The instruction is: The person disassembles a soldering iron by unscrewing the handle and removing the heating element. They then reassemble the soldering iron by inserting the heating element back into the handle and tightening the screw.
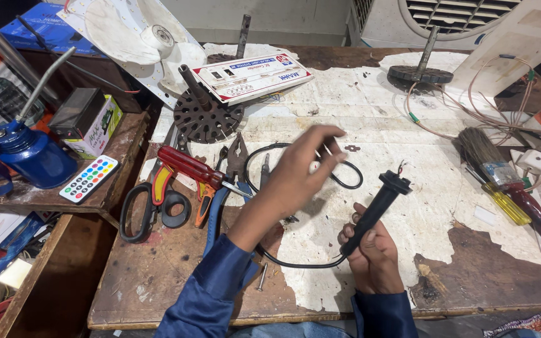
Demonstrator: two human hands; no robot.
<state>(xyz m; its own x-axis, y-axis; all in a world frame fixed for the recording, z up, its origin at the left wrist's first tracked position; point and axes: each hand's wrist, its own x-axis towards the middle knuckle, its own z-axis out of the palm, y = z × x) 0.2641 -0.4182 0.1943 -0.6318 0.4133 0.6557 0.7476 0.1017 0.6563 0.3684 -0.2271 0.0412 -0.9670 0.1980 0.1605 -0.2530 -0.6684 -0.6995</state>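
Black plastic handle (pixel 376 211) is what I've got in my right hand (pixel 374 260) right now, fingers wrapped tight round its lower end so the flared top sticks up and away from me, tilted to the right. A bit of bare wire pokes out of that top end. Black cable (pixel 295 264) runs out of the bottom of the handle, curves along the front of the workbench (pixel 176 275) and loops back up behind my other hand.

My left hand (pixel 298 178) is up in the air above the bench, fingers spread apart, holding nothing as far as I can see, just hovering over the cable loop and near the pliers (pixel 236 159).

Best guess, I'm mid-way through sorting the wiring at the top of this handle, so the open hand needs either the wire ends or a tool. The red screwdriver (pixel 190 166) and the scissors (pixel 151 209) are just left of it, all in reach. Whatever comes next wants a fine pinch, since those strands are tiny, and the right hand has to keep the handle steady.

Paint brush (pixel 489 159) and yellow screwdriver (pixel 507 203) sit well off to the right.
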